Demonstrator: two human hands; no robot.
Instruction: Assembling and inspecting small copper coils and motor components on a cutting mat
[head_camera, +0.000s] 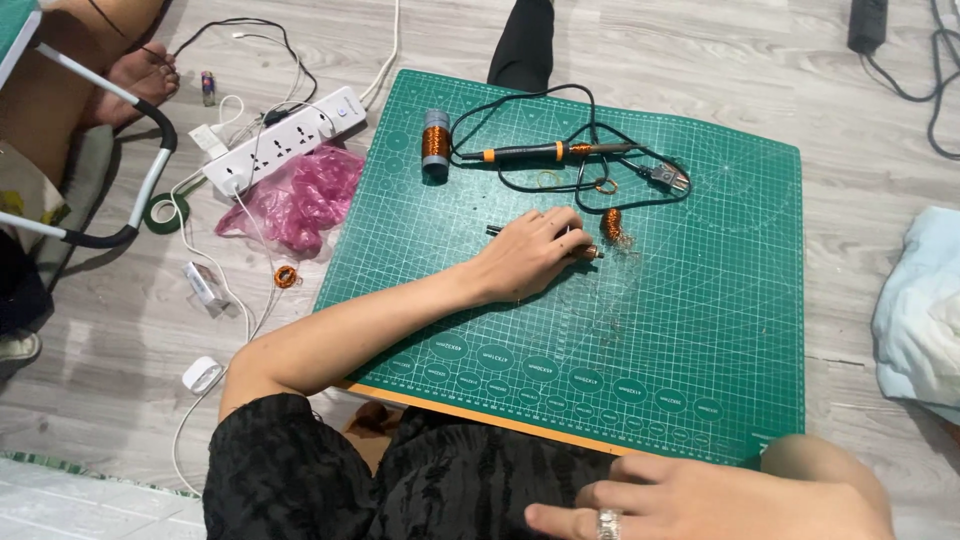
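My left hand (530, 255) reaches onto the green cutting mat (700, 330), its fingers curled over a thin dark metal rod (494, 230) whose ends stick out on both sides. Just right of the fingertips lies a small tangle of copper wire (613, 226). Beyond it are a black soldering iron (540, 152) with orange collars and a looped black cable, plus an upright spool of copper wire (435, 143). My right hand (690, 500), wearing a ring, rests at the bottom edge near my knee with fingers spread, holding nothing.
Left of the mat on the wooden floor are a white power strip (285, 140), a pink plastic bag (300, 200), a green tape roll (165, 213), a small copper coil (286, 276) and a white charger (202, 375). Another person's foot (140, 75) is at top left. A light blue cloth (920, 310) lies right.
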